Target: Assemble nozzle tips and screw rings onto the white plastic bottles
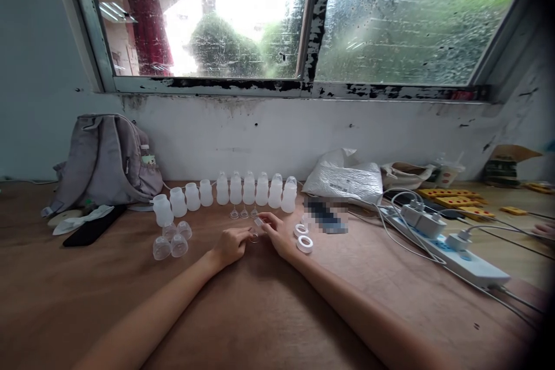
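In the head view my left hand (232, 245) is closed, its fingertips at the rim of a clear bottle nipple (254, 237) low over the table. My right hand (276, 233) pinches a small clear piece (259, 222) just above that nipple; its exact kind is too small to tell. Three more clear nipples (244, 214) stand in a short row beyond my hands. Behind them runs a row of frosted baby bottles (248, 189), several with clear domed tops. Other bottles without tops (177, 202) continue to the left. Two white collar rings (304, 244) lie right of my right hand.
Several clear dome caps (179, 245) are grouped at left, near a black phone-like slab (93, 225) and a grey backpack (108, 156). A silver padded bag (344, 179), a blurred-out flat object (326, 215) and a power strip (451, 248) with cables occupy the right.
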The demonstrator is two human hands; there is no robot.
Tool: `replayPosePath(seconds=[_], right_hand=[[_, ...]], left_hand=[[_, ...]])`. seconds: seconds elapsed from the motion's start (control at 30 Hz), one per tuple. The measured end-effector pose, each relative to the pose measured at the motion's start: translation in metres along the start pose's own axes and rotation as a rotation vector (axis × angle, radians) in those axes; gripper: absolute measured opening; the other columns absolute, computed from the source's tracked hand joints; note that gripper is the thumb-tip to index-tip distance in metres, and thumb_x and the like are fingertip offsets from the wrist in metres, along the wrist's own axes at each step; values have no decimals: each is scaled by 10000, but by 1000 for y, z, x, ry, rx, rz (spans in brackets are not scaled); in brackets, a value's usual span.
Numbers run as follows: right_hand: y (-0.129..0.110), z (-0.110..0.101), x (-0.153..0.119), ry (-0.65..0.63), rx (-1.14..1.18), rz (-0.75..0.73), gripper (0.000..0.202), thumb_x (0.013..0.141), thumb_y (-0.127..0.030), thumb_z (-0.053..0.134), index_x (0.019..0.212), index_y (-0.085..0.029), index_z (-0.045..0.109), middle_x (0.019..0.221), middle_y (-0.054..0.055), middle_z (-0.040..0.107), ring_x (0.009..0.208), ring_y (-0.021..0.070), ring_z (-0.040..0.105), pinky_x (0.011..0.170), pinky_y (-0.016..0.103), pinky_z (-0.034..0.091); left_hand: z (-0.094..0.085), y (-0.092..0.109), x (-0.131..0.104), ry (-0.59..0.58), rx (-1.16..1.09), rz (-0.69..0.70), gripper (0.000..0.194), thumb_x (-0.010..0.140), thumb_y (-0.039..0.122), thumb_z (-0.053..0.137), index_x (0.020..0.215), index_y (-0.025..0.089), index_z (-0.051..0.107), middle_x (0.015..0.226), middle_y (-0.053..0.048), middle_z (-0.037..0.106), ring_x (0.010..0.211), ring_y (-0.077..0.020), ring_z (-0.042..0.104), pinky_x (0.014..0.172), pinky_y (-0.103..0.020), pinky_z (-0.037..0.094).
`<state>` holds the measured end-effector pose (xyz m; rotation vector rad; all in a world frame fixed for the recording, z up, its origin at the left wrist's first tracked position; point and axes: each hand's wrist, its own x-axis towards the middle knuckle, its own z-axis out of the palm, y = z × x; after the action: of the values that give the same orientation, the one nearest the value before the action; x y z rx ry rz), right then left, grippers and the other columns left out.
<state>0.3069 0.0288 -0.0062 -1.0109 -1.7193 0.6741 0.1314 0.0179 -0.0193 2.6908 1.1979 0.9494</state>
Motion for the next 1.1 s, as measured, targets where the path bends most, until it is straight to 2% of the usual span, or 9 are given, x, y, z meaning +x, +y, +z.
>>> replayPosePath(seconds=[0.1, 0.2, 0.4, 0.5, 0.6, 0.67, 0.83, 0.97, 1.1], right_hand=[[-3, 4, -2, -114, -117, -81, 336, 676, -135, 443, 998, -192, 520, 985, 48, 569, 856, 170, 523, 747, 287, 410], [-1, 10, -4, -217, -278, -105, 448, 628, -133, 495, 1069, -193, 440, 967, 48, 550, 886, 186, 498, 793, 316, 374], [1, 13, -4, -255, -458, -90, 333, 661, -179, 498, 989, -211, 450, 970, 38, 534, 929, 199, 461, 815, 341, 335], [-2, 11, -3, -145, -442, -116, 218, 705, -207, 482, 922, -195, 479, 909, 43, 531, 865, 185, 473, 774, 315, 360], [-1, 10, -1, -73, -415, -147, 46, 731, -210, 473, 752, -187, 506, 771, 33, 528, 749, 168, 478, 691, 284, 382], [1, 10, 1, -53, -361, -142, 87, 754, -227, 461, 689, -189, 502, 696, 22, 518, 680, 156, 471, 631, 267, 384], [10, 8, 5, 11, -74, -24, 213, 791, -374, 435, 725, -184, 502, 634, -6, 503, 575, 123, 451, 532, 233, 384], [10, 6, 6, -58, 30, 27, 258, 776, -429, 449, 737, -179, 499, 616, -14, 503, 540, 115, 466, 491, 223, 390], [1, 5, 1, -64, 68, 32, 263, 826, -414, 371, 937, -197, 470, 670, -5, 537, 532, 116, 496, 501, 235, 423]], left_hand=[[-3, -3, 1, 90, 1, -121, 276, 713, 40, 358, 797, 198, 568, 780, -7, 639, 727, -151, 595, 696, -260, 453], [-5, -9, 3, 130, 19, -166, 261, 705, 30, 342, 797, 188, 530, 775, -21, 613, 731, -158, 576, 687, -268, 443], [-7, -6, 3, 54, 44, -95, 208, 681, 55, 410, 774, 191, 536, 763, -29, 585, 771, -175, 542, 736, -285, 421], [-6, -3, 3, 21, 54, -65, 189, 678, 67, 425, 762, 189, 543, 753, -37, 579, 776, -187, 534, 743, -304, 418], [-7, -2, 3, 19, 56, -66, 214, 686, 60, 409, 795, 186, 543, 776, -46, 578, 790, -190, 534, 747, -311, 423], [-9, -1, 3, 18, 43, -55, 268, 680, 56, 413, 877, 190, 536, 848, -50, 583, 832, -190, 535, 776, -313, 422], [-13, 2, 2, -15, -69, 68, 371, 728, 163, 474, 1097, 198, 450, 1037, -55, 564, 956, -189, 521, 859, -312, 404], [-12, 1, 1, 3, -129, 54, 263, 809, 267, 437, 1060, 198, 474, 952, -40, 598, 877, -160, 565, 799, -275, 436], [-9, -2, 2, 43, -199, -46, 200, 844, 286, 378, 974, 198, 503, 874, -22, 617, 742, -130, 591, 681, -235, 465]])
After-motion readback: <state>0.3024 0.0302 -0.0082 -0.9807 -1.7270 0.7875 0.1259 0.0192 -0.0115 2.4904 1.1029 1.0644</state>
